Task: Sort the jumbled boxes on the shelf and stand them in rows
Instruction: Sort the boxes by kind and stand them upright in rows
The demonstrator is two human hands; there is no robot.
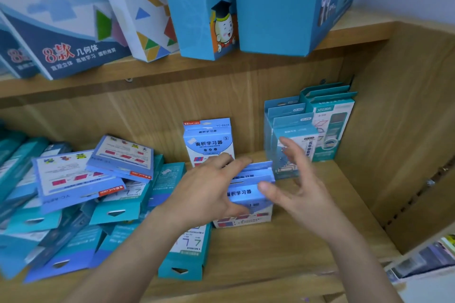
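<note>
My left hand grips the left side of a light-blue box standing upright on the wooden shelf. My right hand hovers at the box's right edge with fingers spread, thumb touching its front. Behind it another light-blue box stands upright against the back panel. To the right, teal boxes stand in rows by the side wall. A jumbled heap of blue and teal boxes lies flat on the left of the shelf.
A teal box lies flat near the shelf's front edge under my left forearm. The upper shelf holds large blue and white boxes leaning over. The wooden side wall closes the shelf on the right.
</note>
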